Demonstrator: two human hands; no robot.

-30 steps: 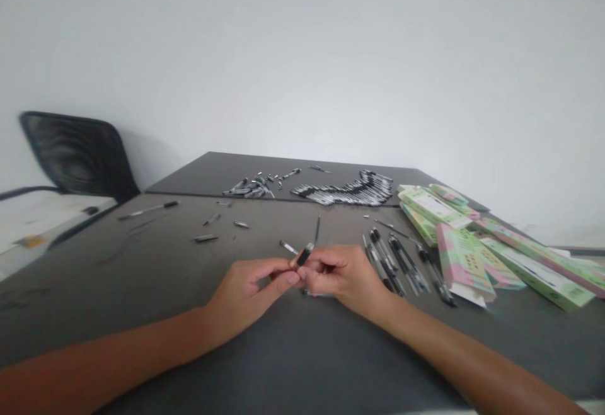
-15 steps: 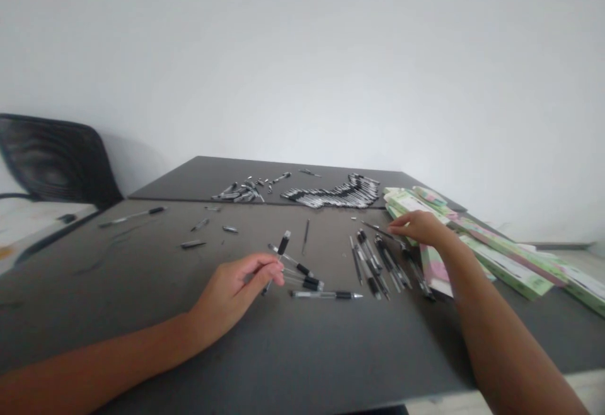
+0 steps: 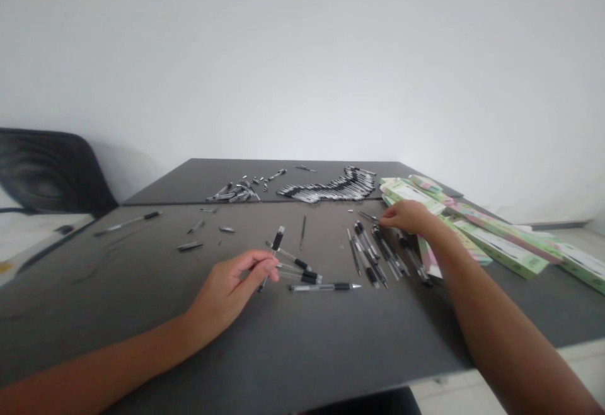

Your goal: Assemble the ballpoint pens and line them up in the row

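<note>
Pen [image 3: 278, 238] pinched in left hand [image 3: 236, 278] fingers: hold steady. Right hand [image 3: 409, 216] at refill [image 3: 367, 216], pinch unclear; grip squarely.

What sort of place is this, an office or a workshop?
Perhaps an office or small workroom, though I can't be sure: there's a mesh-backed chair, a dark table, and a long row of pens near printed cartons.
</note>
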